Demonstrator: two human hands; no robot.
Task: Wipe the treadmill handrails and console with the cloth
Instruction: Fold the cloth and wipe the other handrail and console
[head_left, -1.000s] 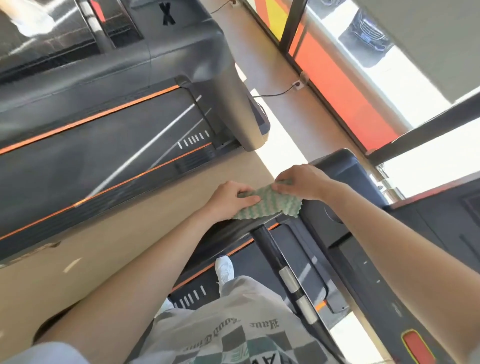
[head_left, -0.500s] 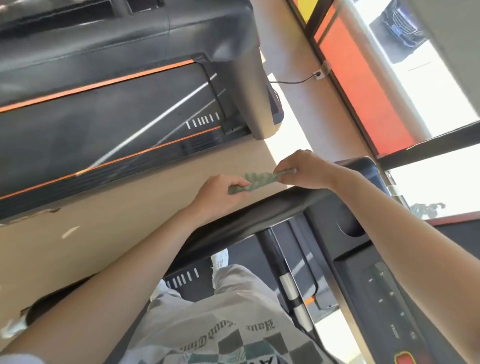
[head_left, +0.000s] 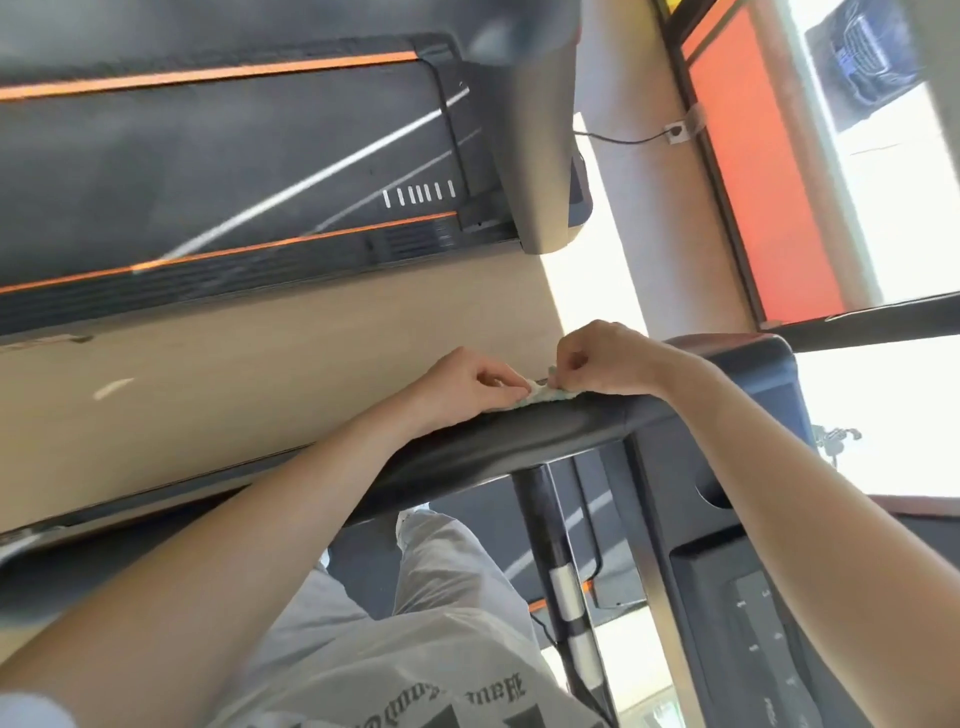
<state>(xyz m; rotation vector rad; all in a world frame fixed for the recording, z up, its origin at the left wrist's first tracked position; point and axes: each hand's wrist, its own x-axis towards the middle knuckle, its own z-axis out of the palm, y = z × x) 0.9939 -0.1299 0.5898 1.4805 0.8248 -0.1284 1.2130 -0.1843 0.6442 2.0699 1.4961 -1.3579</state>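
The green cloth sits bunched on the top edge of the black handrail, close to where the rail bends into the console. The left hand and the right hand each have a tight pinching grip on one end of it. Open floor lies beyond the rail. The inside of the console's round recess is too dark to tell.

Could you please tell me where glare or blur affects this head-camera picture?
Head view: the window at right is blown out; the neighbouring treadmill at top is blurred; the left hand and right hand pinching the cloth on the handrail are evenly lit, slightly soft.
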